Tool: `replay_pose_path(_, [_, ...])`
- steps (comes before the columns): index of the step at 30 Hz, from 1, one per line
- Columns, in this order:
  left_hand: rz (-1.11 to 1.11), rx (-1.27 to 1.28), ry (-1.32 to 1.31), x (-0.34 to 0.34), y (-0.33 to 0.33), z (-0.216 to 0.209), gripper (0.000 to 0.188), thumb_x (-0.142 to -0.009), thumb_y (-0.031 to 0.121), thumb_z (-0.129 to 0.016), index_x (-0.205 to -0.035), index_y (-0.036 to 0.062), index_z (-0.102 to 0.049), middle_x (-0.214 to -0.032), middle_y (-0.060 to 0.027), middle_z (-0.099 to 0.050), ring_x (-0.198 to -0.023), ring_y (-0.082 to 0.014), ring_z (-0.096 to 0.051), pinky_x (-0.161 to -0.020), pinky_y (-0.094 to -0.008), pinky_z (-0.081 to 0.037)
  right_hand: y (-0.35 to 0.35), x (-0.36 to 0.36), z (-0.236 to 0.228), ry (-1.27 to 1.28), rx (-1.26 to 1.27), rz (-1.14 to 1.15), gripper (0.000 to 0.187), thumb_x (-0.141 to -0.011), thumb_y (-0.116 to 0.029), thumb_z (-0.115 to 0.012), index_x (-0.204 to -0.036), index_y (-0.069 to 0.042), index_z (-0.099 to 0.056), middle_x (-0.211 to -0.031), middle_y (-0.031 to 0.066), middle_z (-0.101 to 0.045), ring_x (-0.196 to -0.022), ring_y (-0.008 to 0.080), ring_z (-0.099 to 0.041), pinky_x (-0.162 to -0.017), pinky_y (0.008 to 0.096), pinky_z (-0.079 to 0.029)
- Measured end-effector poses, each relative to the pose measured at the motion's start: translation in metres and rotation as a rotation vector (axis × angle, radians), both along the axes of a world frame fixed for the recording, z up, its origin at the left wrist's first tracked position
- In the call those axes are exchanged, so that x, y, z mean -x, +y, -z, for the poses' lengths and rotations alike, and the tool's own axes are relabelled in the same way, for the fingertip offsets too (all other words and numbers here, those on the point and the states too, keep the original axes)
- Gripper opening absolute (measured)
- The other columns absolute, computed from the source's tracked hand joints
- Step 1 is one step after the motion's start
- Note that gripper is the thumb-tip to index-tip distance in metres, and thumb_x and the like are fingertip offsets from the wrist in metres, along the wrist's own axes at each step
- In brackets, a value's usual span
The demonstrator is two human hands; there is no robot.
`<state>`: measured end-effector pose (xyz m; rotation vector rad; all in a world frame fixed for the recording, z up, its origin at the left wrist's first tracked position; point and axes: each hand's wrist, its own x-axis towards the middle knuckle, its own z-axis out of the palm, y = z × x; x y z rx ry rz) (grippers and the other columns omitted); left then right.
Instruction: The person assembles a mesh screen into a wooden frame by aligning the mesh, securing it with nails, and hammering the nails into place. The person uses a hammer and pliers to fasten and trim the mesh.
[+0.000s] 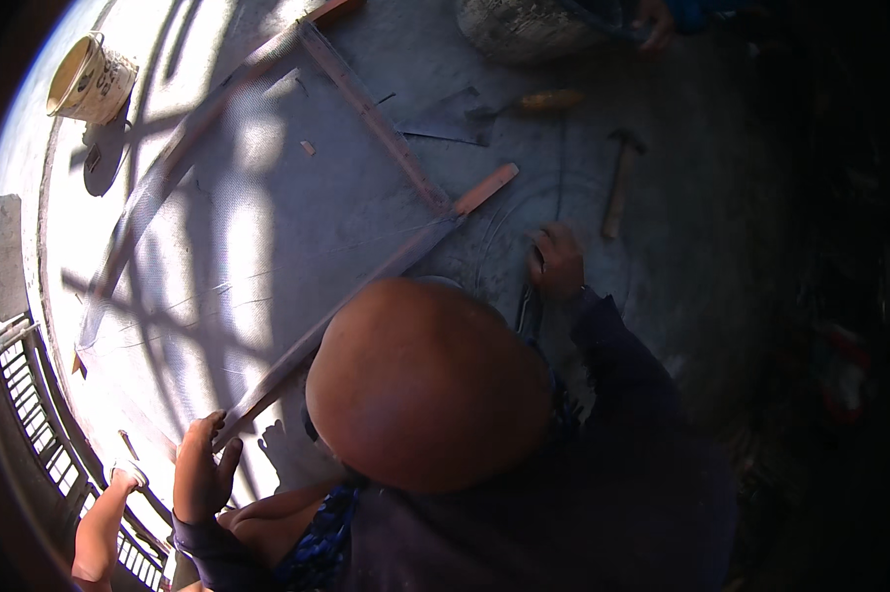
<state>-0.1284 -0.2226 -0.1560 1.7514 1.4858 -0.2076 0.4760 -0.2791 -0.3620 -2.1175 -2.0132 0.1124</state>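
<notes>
A wooden frame [366,113] covered with fine wire mesh [257,212] lies on the concrete floor, slanting from far centre to near left. At its near corner my left hand [206,469] is closed on the edge, thumb apart from the curled fingers. My right hand [560,261] is at the frame's right, off it, with fingers curled around a dark tool [530,311]. The tool's kind is hard to tell in the shade. A large rounded bare-skinned shape [425,385], seemingly my raised knee, hides part of the frame's near side.
A hammer [619,187] lies right of my right hand. A mesh scrap [450,118] and a yellow-handled tool [548,101] lie beyond. A dirty bucket [95,84] stands far left. Far right, another person's hand [652,22] is by a large basin [524,28]. A bare limb [100,533] shows near left.
</notes>
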Motion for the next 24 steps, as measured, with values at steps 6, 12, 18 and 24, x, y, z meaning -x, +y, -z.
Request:
replay_pose_path(6, [-0.015, -0.017, 0.033, -0.010, -0.006, -0.021, 0.043, -0.089, 0.012, -0.071, -0.129, -0.0005, -0.059, -0.115, -0.0215, -0.065, -0.110, -0.0389, -0.063, -0.093, -0.0440, -0.049, 0.048, -0.015, 0.027, -0.191, -0.008, 0.165, 0.035, -0.087, -0.018, -0.069, -0.122, -0.016, -0.066, -0.131, 0.0111, -0.057, -0.121, 0.0338, -0.055, -0.100, 0.0514, -0.044])
replay_pose_path(12, [-0.061, -0.128, -0.033, 0.000, -0.009, -0.042, 0.046, -0.086, 0.017, -0.075, -0.127, 0.0020, -0.060, -0.113, -0.0200, -0.065, -0.106, -0.0404, -0.062, -0.092, -0.0464, -0.049, 0.082, -0.089, 0.014, -0.163, -0.066, -0.369, 0.015, -0.085, -0.013, -0.075, -0.099, -0.011, -0.071, -0.110, 0.0093, -0.067, -0.105, 0.0335, -0.064, -0.093, 0.0481, -0.048])
replay_pose_path(18, [-0.019, -0.145, -0.078, -0.006, -0.002, -0.071, 0.050, -0.085, 0.020, -0.077, -0.129, 0.0036, -0.060, -0.110, -0.0179, -0.065, -0.104, -0.0381, -0.063, -0.091, -0.0454, -0.049, 0.107, -0.057, -0.096, 0.033, -0.410, -0.016, 0.009, -0.099, -0.009, -0.065, -0.101, -0.001, -0.066, -0.109, 0.0156, -0.070, -0.099, 0.0296, -0.066, -0.087, 0.0418, -0.053])
replay_pose_path(24, [0.083, -0.245, -0.144, -0.014, 0.018, -0.068, 0.047, -0.085, 0.021, -0.078, -0.126, 0.0043, -0.063, -0.111, -0.0161, -0.065, -0.103, -0.0363, -0.063, -0.091, -0.0445, -0.049, 0.195, 0.023, -0.312, -0.092, -1.104, -0.323, 0.040, -0.109, -0.026, -0.052, -0.096, 0.008, -0.070, -0.096, 0.0160, -0.074, -0.085, 0.0206, -0.072, -0.074, 0.0294, -0.062])
